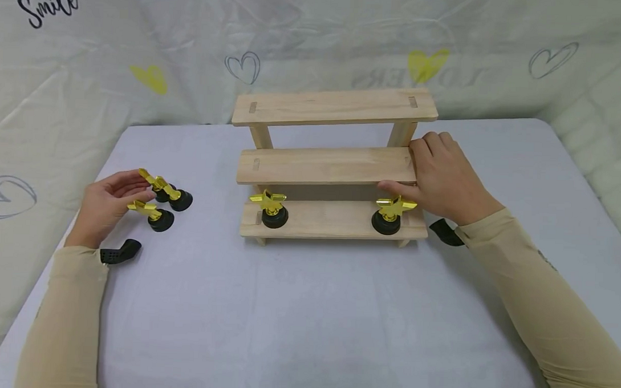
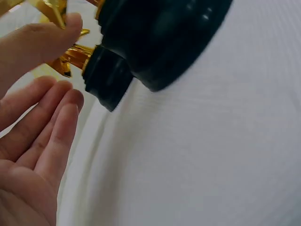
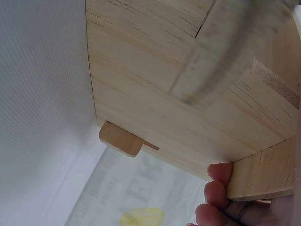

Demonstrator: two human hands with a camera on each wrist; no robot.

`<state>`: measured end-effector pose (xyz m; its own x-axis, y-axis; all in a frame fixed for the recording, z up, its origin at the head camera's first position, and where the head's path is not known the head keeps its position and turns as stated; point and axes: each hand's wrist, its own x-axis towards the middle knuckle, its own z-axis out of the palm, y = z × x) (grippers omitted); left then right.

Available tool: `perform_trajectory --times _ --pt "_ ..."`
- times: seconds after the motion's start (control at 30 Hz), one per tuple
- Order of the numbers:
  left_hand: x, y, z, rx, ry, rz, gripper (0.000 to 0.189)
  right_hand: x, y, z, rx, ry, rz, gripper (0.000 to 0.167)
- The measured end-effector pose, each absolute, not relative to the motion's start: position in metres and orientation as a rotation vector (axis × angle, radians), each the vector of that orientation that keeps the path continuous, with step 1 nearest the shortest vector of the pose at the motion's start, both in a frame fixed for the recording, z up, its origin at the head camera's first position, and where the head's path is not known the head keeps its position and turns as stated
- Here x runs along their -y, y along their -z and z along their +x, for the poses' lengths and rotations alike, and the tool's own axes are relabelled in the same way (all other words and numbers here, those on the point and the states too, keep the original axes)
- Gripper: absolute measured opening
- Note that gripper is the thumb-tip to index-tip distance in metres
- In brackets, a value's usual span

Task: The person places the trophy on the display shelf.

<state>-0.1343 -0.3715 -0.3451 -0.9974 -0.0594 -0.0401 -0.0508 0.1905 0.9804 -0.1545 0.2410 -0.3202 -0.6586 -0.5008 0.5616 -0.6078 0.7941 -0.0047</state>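
A three-tier wooden shelf [image 1: 327,167] stands at the back middle. My right hand [image 1: 447,179] grips the right end of its middle board, and in the right wrist view the fingertips [image 3: 215,193] curl against the wood. At the left, my left hand [image 1: 101,209] is beside three gold star trophies with black bases: a front one [image 1: 160,221], a right one [image 1: 182,200] and a back one [image 1: 161,195]. Close up, the thumb [image 2: 47,42] overlaps a gold star while the other fingers lie extended, apart from the thumb. Whether the thumb touches the star is unclear.
On the bottom board stand a left star trophy [image 1: 275,217] and a right star trophy [image 1: 386,222], near its ends. A white cloth [image 1: 306,314] covers the table. Behind hangs a pale curtain [image 1: 316,40] printed with hearts and lettering.
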Motion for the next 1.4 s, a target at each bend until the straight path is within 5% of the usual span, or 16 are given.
perform_trajectory --times 0.43,0.87,1.4 --pt "0.37 0.349 -0.14 2.737 1.652 0.124 0.06 -0.243 0.319 -0.152 2.443 -0.288 0.81 0.109" --pt "0.367 0.351 -0.138 2.835 1.438 0.075 0.046 -0.243 0.319 -0.152 2.448 -0.293 0.817 0.11" --pt "0.368 0.357 -0.133 2.832 1.397 0.092 0.05 -0.241 0.32 -0.155 2.436 -0.297 0.832 0.107"
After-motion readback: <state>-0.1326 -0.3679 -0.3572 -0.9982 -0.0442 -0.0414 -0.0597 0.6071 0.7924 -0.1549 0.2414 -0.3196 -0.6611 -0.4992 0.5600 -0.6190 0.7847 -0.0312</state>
